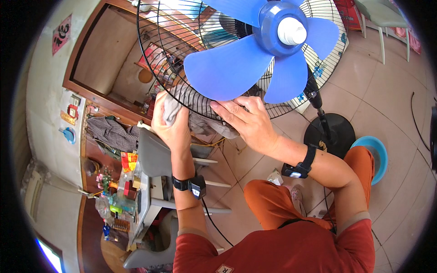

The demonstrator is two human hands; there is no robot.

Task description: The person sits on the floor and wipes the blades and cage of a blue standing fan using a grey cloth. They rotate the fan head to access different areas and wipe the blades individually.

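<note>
A standing fan with blue plastic blades (228, 70) is right before me, its front grille off and its black wire rear grille (164, 73) showing. My left hand (172, 124) grips a grey cloth (175, 105) at the grille's lower left rim; the cloth runs along behind the wires. My right hand (251, 119) rests at the lower rim, fingertips on the wires below a blade; whether it also pinches the cloth cannot be told. A white ribbed cap (292, 31) sits on the fan's hub.
The fan's round black base (329, 136) stands on the tiled floor beside a blue basin (380, 160) with water. Grey chairs (153, 153) and a cluttered table (145, 213) are at the left. A pale chair (382, 15) stands at the upper right. A cable crosses the floor.
</note>
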